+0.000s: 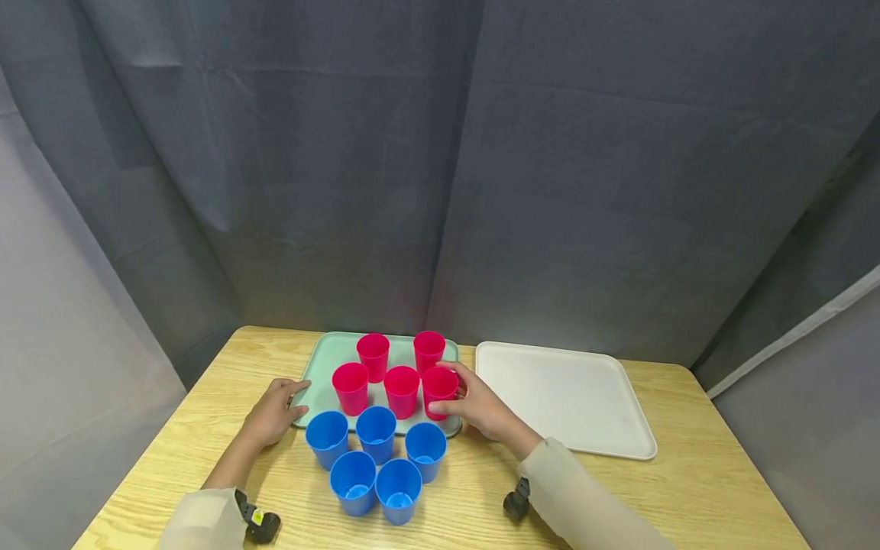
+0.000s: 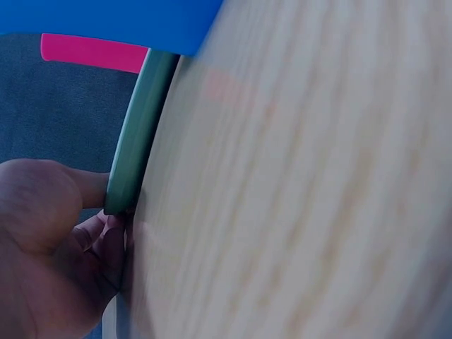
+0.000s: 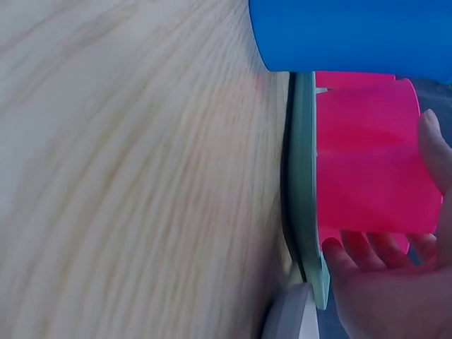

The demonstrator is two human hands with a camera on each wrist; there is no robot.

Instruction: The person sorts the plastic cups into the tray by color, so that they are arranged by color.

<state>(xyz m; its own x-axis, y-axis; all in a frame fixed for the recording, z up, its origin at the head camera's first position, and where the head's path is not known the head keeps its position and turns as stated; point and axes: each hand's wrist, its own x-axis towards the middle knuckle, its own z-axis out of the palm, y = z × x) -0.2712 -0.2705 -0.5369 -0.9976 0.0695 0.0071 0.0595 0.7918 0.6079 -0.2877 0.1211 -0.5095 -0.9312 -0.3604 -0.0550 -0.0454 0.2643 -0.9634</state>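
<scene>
My left hand [image 1: 271, 412] pinches the left edge of a pale green tray [image 1: 319, 382], thumb on top and fingers beneath in the left wrist view. Several pink cups stand upright on this tray in two rows. Around the front-right pink cup [image 1: 438, 391] curls my right hand [image 1: 477, 405], its thumb at the near side and fingers at the far right side. The right wrist view has the same pink cup [image 3: 374, 187] with its base on the tray, fingertips [image 3: 339, 258] close along its side.
Several blue cups [image 1: 354, 481] stand upright on the wooden table [image 1: 296, 489], in front of the green tray. A bare white tray [image 1: 557, 397] lies to the right. A dark grey curtain [image 1: 412, 191] hangs behind the table.
</scene>
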